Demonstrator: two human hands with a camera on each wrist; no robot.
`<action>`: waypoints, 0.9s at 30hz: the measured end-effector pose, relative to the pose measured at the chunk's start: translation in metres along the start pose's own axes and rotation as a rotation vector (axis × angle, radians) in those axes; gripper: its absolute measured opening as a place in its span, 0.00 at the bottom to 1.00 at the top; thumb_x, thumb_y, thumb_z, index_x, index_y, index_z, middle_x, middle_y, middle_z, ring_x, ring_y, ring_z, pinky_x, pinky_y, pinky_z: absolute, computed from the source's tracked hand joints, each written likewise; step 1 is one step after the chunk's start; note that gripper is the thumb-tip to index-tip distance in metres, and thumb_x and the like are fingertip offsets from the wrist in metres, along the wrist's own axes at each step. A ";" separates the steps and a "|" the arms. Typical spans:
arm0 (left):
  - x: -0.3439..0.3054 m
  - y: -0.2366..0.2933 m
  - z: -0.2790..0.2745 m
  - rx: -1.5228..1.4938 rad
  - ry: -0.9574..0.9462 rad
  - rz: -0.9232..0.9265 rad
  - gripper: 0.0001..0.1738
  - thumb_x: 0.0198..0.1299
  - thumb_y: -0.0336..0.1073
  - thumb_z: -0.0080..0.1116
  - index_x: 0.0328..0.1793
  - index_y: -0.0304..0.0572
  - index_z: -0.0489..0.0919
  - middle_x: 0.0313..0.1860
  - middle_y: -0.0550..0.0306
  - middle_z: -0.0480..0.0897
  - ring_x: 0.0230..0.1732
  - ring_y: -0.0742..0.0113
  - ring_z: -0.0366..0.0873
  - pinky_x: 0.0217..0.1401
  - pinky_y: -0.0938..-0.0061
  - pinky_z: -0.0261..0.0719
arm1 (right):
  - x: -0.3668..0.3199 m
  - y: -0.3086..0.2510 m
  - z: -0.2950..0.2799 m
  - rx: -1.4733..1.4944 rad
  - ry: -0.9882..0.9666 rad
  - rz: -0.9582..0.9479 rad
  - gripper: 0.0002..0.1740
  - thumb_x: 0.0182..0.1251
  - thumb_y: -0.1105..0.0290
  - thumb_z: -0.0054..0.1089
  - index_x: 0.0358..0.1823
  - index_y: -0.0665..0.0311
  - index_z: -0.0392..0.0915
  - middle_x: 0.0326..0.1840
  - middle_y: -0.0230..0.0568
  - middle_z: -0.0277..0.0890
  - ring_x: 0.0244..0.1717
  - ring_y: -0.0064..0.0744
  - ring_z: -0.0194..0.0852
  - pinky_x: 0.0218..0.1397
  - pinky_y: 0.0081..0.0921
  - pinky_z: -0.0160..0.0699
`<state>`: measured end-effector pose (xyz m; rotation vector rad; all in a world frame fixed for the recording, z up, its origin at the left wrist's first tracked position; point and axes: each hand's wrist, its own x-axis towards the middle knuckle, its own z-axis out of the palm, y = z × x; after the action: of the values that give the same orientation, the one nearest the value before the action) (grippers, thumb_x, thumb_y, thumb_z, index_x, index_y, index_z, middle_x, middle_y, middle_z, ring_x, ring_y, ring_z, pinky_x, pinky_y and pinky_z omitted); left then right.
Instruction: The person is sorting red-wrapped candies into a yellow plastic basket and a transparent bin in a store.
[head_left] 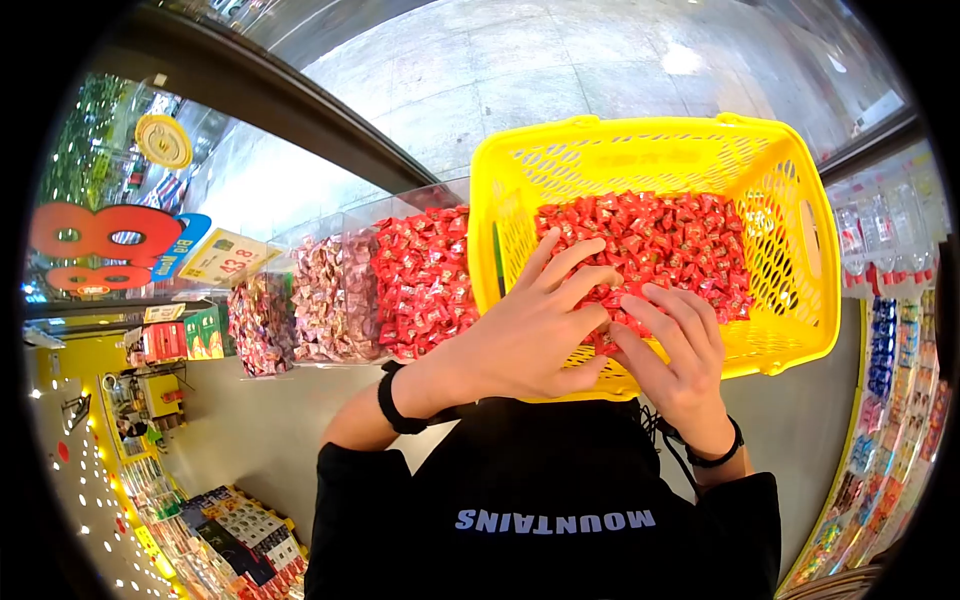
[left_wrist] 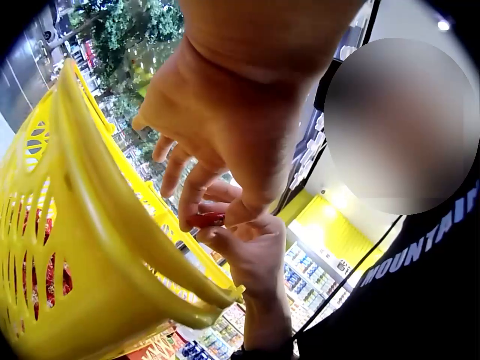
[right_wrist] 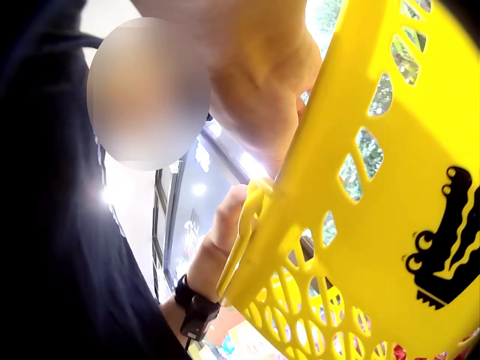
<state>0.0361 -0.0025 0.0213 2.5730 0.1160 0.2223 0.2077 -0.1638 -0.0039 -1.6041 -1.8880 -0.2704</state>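
A yellow plastic basket (head_left: pixel 652 127) stands before me, with a heap of red wrapped candies (head_left: pixel 665 250) inside. My left hand (head_left: pixel 540 325) and right hand (head_left: pixel 685 350) meet over its near rim. One small red wrapped candy (left_wrist: pixel 206 220) shows between them in the left wrist view. Left thumb and index finger pinch it, and the right thumb and fingertips close on it from the other side. The other left fingers spread loosely over the heap. In the right wrist view the basket wall (right_wrist: pixel 420 142) hides most of the fingers.
Clear bins of red candies (head_left: pixel 425 280) and pinkish wrapped sweets (head_left: pixel 335 300) stand left of the basket, beside a price sign (head_left: pixel 232 257). Bottles (head_left: pixel 885 235) stand at the right, above a stocked shelf (head_left: pixel 885 400). A glass window lies beyond the basket.
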 end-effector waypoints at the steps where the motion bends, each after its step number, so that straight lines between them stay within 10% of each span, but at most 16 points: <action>1: -0.008 -0.003 0.002 -0.001 0.034 -0.016 0.19 0.60 0.43 0.70 0.51 0.39 0.85 0.73 0.47 0.74 0.86 0.38 0.57 0.89 0.31 0.47 | 0.004 -0.004 0.003 0.004 -0.003 0.005 0.14 0.54 0.68 0.74 0.42 0.63 0.90 0.62 0.40 0.84 0.66 0.48 0.81 0.64 0.51 0.82; 19: -0.030 -0.019 0.031 0.147 0.303 -0.073 0.20 0.60 0.54 0.75 0.43 0.46 0.89 0.71 0.55 0.77 0.86 0.45 0.59 0.88 0.27 0.45 | 0.019 -0.004 0.030 -0.046 -0.071 0.010 0.11 0.50 0.73 0.77 0.38 0.58 0.92 0.61 0.38 0.84 0.64 0.46 0.82 0.64 0.48 0.84; 27: -0.076 -0.067 -0.017 0.326 0.639 -0.276 0.16 0.54 0.47 0.81 0.40 0.49 0.88 0.65 0.56 0.83 0.77 0.44 0.70 0.83 0.32 0.55 | 0.020 -0.008 0.034 -0.046 -0.098 0.153 0.25 0.59 0.75 0.77 0.60 0.58 0.88 0.63 0.40 0.83 0.64 0.48 0.81 0.66 0.47 0.82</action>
<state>-0.0438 0.0532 -0.0106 2.6580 0.7907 0.9793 0.1877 -0.1310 -0.0168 -1.8120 -1.8301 -0.1741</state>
